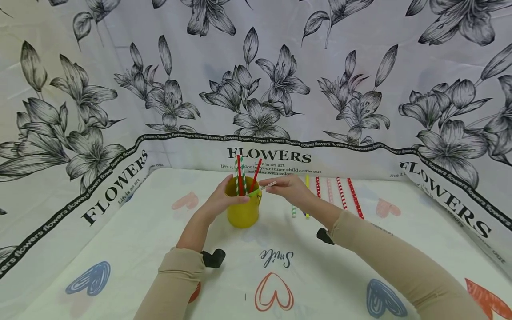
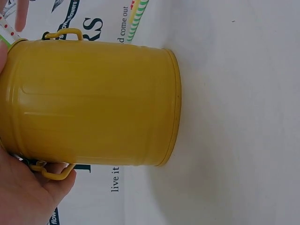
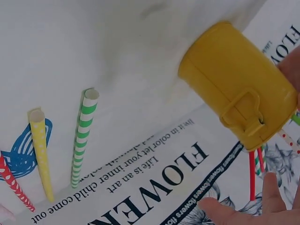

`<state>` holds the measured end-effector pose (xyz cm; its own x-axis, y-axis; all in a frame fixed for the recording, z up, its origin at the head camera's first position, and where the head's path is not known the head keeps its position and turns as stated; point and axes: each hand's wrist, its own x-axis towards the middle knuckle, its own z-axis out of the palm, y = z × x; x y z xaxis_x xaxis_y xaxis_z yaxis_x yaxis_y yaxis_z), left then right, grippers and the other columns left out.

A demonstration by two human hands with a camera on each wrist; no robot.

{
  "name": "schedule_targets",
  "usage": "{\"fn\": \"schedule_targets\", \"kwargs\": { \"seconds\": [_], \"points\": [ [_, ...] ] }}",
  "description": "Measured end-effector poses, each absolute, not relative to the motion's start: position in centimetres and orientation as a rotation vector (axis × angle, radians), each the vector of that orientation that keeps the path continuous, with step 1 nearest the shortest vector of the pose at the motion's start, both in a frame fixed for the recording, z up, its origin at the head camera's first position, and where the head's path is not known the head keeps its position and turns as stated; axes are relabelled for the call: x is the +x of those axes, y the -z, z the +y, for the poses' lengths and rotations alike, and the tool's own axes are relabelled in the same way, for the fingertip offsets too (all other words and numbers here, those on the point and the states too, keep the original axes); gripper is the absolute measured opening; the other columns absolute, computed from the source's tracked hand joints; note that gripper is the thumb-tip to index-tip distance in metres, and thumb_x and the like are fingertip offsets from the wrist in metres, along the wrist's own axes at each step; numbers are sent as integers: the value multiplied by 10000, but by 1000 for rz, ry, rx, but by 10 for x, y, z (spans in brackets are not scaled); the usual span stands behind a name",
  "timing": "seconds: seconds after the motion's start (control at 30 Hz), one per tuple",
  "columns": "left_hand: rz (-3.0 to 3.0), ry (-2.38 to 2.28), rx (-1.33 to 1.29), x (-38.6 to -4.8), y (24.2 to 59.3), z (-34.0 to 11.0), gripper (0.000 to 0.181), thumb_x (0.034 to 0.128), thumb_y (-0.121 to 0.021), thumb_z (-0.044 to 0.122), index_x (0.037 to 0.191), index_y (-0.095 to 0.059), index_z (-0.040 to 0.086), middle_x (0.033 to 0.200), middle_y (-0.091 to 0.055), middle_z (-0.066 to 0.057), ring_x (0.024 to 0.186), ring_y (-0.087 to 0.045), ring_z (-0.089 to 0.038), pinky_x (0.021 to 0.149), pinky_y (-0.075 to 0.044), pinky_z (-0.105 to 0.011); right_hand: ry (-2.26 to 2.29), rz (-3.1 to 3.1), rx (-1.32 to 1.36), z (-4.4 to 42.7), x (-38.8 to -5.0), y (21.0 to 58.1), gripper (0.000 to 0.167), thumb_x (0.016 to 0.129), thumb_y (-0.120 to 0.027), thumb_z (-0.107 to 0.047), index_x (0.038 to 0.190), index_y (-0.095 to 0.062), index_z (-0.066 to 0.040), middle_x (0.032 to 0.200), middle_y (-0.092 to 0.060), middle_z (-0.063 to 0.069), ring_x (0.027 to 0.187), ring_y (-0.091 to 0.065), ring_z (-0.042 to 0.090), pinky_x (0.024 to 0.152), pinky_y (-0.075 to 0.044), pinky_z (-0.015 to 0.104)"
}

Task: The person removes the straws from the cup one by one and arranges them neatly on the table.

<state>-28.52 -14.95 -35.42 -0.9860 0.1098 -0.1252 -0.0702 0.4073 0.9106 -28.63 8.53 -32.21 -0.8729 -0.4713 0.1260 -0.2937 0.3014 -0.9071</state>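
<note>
Left hand (image 1: 216, 200) grips yellow bucket (image 1: 243, 215) at the rim, bucket upright; right hand (image 1: 291, 189) pinches red-dotted white paper straw (image 1: 272, 184) between thumb and fingers. Straw's long axis slants, low end toward bucket's mouth, just left of right fingertips. Right hand nearer the straw; red-and-white striped straw (image 1: 342, 193) lies right of those fingers.

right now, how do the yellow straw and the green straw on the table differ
The yellow straw has white dots; the green straw has white stripes. The green straw lies nearer the cup than the yellow straw. The yellow straw crosses a blue print; the green straw lies clear of it. Both lie outside the cup.
</note>
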Motion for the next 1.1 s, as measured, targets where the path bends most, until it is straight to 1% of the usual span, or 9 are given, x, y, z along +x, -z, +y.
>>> {"fn": "schedule_targets", "kwargs": {
  "seconds": [0.27, 0.47, 0.6, 0.67, 0.77, 0.87, 0.97, 1.03, 1.1],
  "points": [
    [2495, -1612, 41, -287, 354, -151, 989, 831, -747, 366, 1569, -109, 200, 1614, -108, -119, 1460, -92, -373, 1111, -131, -651, 1679, 2410, -649, 104, -279, 309, 248, 940, -646, -125, 1177, -714, -96, 1246, -656, 16, 1256, -520, 230, 1034, -431, 436],
    [2513, -1613, 62, -287, 353, -152, 984, 838, -745, 360, 1570, -107, 198, 1617, -103, -111, 1464, -82, -364, 1118, -130, -640, 1803, 2359, -675, 121, -273, 300, 224, 954, -609, -73, 1145, -693, 9, 1270, -639, 75, 1276, -501, 262, 1059, -404, 435],
    [2516, -1613, 64, -288, 353, -152, 983, 838, -745, 361, 1569, -109, 196, 1616, -105, -114, 1463, -85, -366, 1118, -137, -639, 1867, 2354, -680, 133, -270, 295, 231, 952, -602, -46, 1154, -684, 29, 1250, -650, 88, 1272, -505, 251, 1050, -415, 424],
    [2517, -1609, 59, -288, 354, -152, 983, 839, -744, 361, 1570, -108, 196, 1616, -102, -115, 1463, -86, -365, 1119, -139, -636, 1894, 2367, -654, 139, -268, 292, 241, 950, -611, -60, 1171, -686, 1, 1227, -665, 62, 1272, -505, 234, 1060, -405, 421],
    [2522, -1601, 52, -288, 354, -152, 983, 839, -743, 361, 1570, -106, 195, 1617, -99, -116, 1463, -83, -364, 1118, -141, -637, 1987, 2375, -618, 147, -265, 285, 218, 946, -628, -84, 1139, -700, -12, 1160, -697, 22, 1261, -517, 214, 1074, -389, 410],
    [2518, -1605, 50, -288, 355, -153, 981, 843, -741, 351, 1570, -101, 195, 1618, -95, -111, 1465, -78, -361, 1120, -133, -636, 2140, 2378, -597, 155, -262, 279, 191, 930, -664, -121, 1097, -722, -49, 1032, -731, -26, 1199, -562, 188, 1072, -393, 364],
    [2504, -1617, 52, -288, 355, -153, 978, 848, -739, 337, 1570, -96, 191, 1619, -92, -109, 1466, -73, -360, 1125, -120, -633, 2312, 2356, -588, 161, -261, 276, 174, 900, -702, -135, 1060, -728, -74, 930, -741, -39, 1113, -610, 148, 1043, -414, 287],
    [2497, -1619, 50, -288, 355, -153, 978, 850, -738, 331, 1570, -93, 187, 1619, -89, -110, 1466, -70, -360, 1126, -116, -631, 2378, 2353, -570, 164, -261, 277, 173, 887, -715, -121, 1055, -716, -81, 906, -739, -41, 1017, -652, 122, 1001, -442, 241],
    [2495, -1616, 45, -288, 356, -152, 977, 851, -736, 333, 1570, -92, 186, 1619, -88, -114, 1465, -68, -363, 1125, -116, -633, 2388, 2358, -551, 165, -260, 281, 204, 886, -710, -92, 1085, -690, -53, 892, -732, -29, 931, -674, 97, 945, -478, 217]
  ]
}}
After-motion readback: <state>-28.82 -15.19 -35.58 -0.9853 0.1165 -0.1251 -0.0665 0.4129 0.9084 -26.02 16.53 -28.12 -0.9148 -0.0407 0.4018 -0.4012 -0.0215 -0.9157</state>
